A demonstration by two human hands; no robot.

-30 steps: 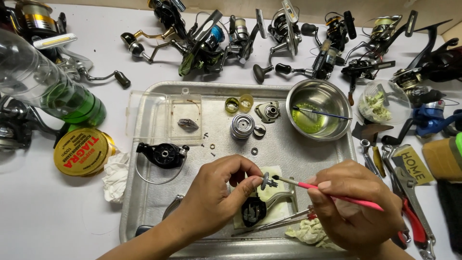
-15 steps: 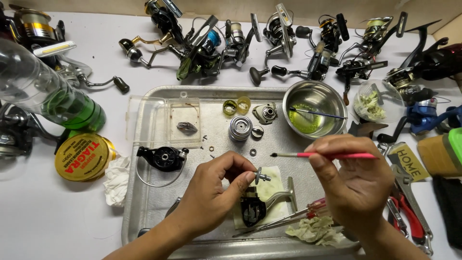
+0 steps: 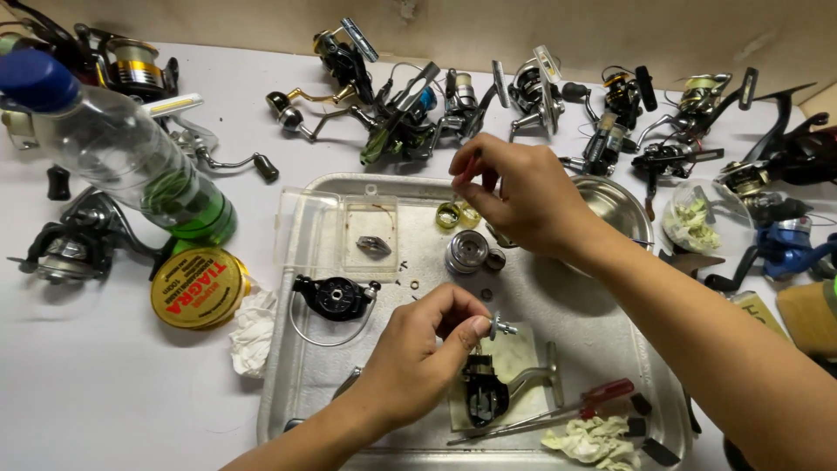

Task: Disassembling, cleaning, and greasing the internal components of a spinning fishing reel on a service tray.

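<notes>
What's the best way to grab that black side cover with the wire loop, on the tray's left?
Pinch the black side cover across its flat oval body from above. It lies flat on the tray with open tray around it; the thin wire loop under it would flex.

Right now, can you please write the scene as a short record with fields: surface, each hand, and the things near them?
surface: white table with a shallow metal tray
left hand: left hand pinches a small silver gear on a shaft above the black reel body
right hand: right hand raised over the tray's far edge, fingers pinched; held item too small to tell
near: silver spool, round steel bowl, red-handled screwdriver
behind: row of fishing reels
</notes>
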